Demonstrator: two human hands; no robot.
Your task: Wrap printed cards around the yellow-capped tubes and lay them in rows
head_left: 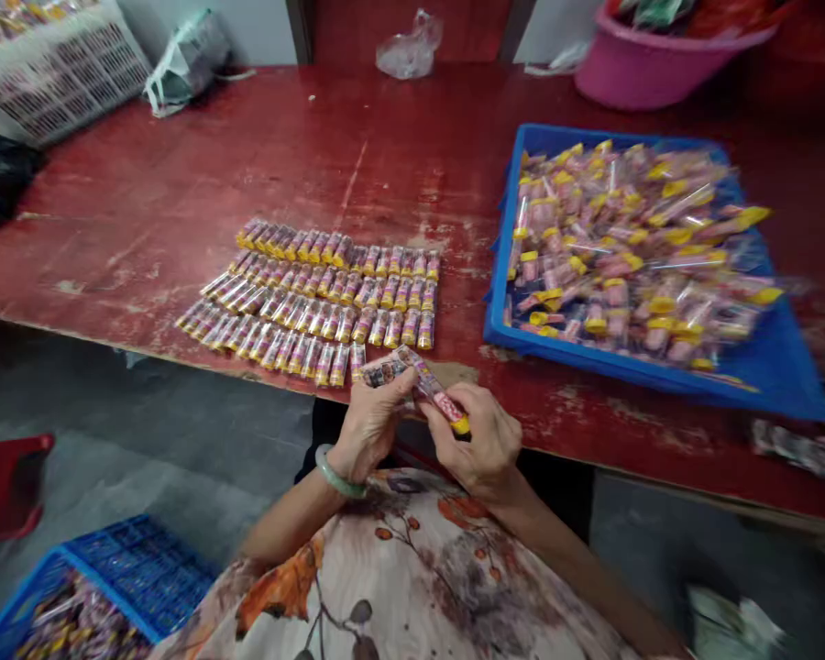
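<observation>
Right under the lens sits a floral top point(399, 568), orange and brown blooms on pale cloth, and I've got both forearms reaching out over it to the edge of the desk point(179, 156). The left hand point(369, 426), with a jade bangle point(340, 472) at the wrist, has its fingers point(391, 390) closed in a tight pinch on the printed end of a wrapped, yellow-capped tube point(430, 390). The right hand point(481, 440) has its fingers point(485, 422) curled and pressed together around the capped end. That tube is held up just off the desk's near edge, tilted across the gap between the hands, probably so both can work on it at once.

Just beyond it, rows of matching tubes point(330, 302) lie side by side on the red, worn desk, caps pointing away from me, likely lined up for easy counting. To the right, a blue tray point(501, 229) holds a loose, jumbled heap of the same wrapped tubes, within easy reach. Down at lower left, a blue plastic crate point(137, 559) carries more wrapped goods, too dark and blurred to make out. At upper left there's a white crate point(55, 73), and a pink basin point(646, 73) sits at upper right.
</observation>
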